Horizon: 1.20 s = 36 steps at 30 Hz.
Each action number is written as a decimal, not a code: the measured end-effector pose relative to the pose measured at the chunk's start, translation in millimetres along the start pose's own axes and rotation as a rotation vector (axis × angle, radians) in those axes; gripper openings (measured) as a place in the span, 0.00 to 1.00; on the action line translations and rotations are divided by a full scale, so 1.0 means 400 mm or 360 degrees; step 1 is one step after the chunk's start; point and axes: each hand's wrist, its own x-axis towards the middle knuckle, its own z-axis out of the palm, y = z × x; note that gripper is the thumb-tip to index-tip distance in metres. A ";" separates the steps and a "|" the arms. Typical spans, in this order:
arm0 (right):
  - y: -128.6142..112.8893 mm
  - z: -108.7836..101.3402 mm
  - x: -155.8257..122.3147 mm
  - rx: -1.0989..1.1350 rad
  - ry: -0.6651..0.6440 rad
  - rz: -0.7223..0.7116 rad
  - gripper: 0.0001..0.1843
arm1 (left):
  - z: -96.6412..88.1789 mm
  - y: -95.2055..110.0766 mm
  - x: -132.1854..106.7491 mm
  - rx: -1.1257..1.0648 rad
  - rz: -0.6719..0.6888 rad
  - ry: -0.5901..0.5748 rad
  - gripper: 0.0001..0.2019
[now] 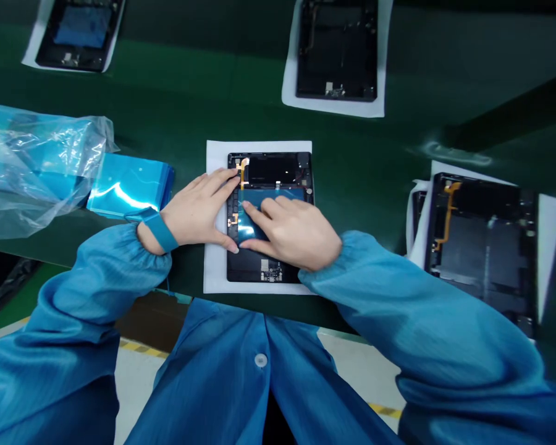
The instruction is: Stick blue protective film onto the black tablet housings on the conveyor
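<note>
An opened tablet lies on a white foam sheet in front of me, its inner side up. Across its middle sits a shiny blue film sheet. My left hand has its fingers spread along the tablet's left edge, fingertips near an orange flex cable and thumb at the lower left. On the film rests my right hand, index finger extended onto its left part and thumb along its lower edge. The other right fingers are curled, and nothing shows gripped in them. The film's right part is hidden beneath that hand.
Left of the tablet is a stack of blue film sheets, partly inside a clear plastic bag. Other opened tablets lie on white sheets at the back left, back right and right. The green table's front edge is near my body.
</note>
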 end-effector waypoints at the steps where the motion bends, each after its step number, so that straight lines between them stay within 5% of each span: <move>1: -0.007 0.001 -0.011 0.0015 0.0016 -0.0069 0.43 | 0.000 -0.001 -0.001 0.0003 -0.0002 -0.0001 0.64; 4: -0.011 0.005 -0.033 0.0107 0.0084 -0.0181 0.42 | 0.002 -0.004 -0.004 0.0019 -0.0001 -0.0005 0.64; 10: 0.017 0.013 -0.039 -0.0013 0.0160 0.0312 0.42 | 0.003 -0.003 -0.003 0.0005 0.0002 0.0022 0.66; 16: -0.014 0.004 -0.090 0.0245 0.0187 -0.0242 0.36 | 0.002 -0.005 -0.006 0.0035 -0.0001 -0.0006 0.67; 22: 0.069 0.003 -0.115 -0.0042 0.0183 0.0449 0.38 | -0.007 -0.007 -0.001 0.0035 -0.0033 -0.0039 0.68; 29: 0.045 -0.001 -0.223 0.0175 0.0271 0.0048 0.34 | -0.040 0.009 -0.002 0.0148 -0.0132 -0.0212 0.67; 31: 0.033 0.005 -0.256 0.0439 0.0368 0.0179 0.27 | -0.062 0.016 0.024 0.0211 -0.0199 -0.0284 0.59; 33: 0.026 0.014 -0.269 0.0760 0.0471 0.0465 0.21 | -0.081 0.015 0.072 0.0310 -0.0361 -0.0295 0.40; 36: 0.022 0.030 -0.250 0.1096 0.0551 0.0930 0.18 | -0.085 -0.004 0.169 0.0533 -0.0622 -0.0073 0.22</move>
